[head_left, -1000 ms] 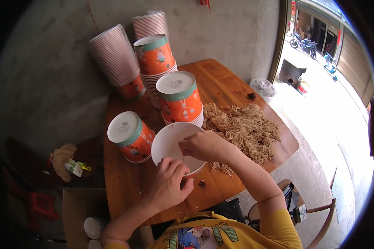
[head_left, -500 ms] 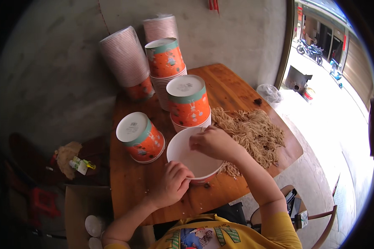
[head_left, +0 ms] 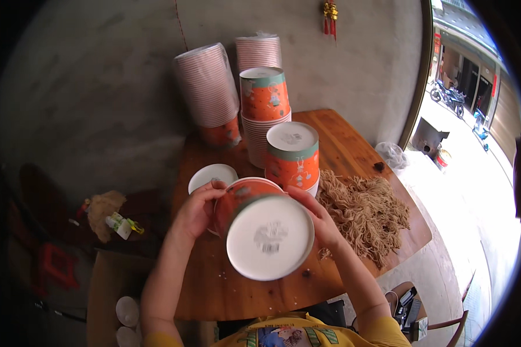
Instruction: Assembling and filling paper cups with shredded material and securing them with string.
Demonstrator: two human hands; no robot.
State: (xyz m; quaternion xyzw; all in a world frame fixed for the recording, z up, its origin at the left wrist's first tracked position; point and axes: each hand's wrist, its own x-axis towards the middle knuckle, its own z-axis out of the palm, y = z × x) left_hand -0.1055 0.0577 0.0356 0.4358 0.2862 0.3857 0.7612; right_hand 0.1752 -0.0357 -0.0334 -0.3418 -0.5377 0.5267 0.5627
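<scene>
Between my hands an orange paper bucket [head_left: 270, 237] is tipped over, its white round base toward me and its open rim facing away. My left hand [head_left: 198, 209] grips the rim at the left, and my right hand [head_left: 315, 217] grips it at the right. Just behind it, a similar bucket [head_left: 213, 173] stands upside down, partly hidden. Beyond my right hand stands an upside-down orange bucket [head_left: 292, 162] with a green band, on others nested beneath. To its right lies a loose heap of tan, noodle-like strands [head_left: 364, 214].
Farther back stand a tall bucket stack [head_left: 265, 104] and plastic-wrapped stacks [head_left: 207, 87] leaning by the grey wall. The wooden table [head_left: 214, 289] ends at a slanted right edge. A cardboard box [head_left: 107, 283] with white cups is at lower left; a chair [head_left: 446, 321] is at lower right.
The bucket has been lifted and turned from mouth-up to base toward me. My right hand has left its inside for the rim. The view has shifted, moving the scene rightward and down.
</scene>
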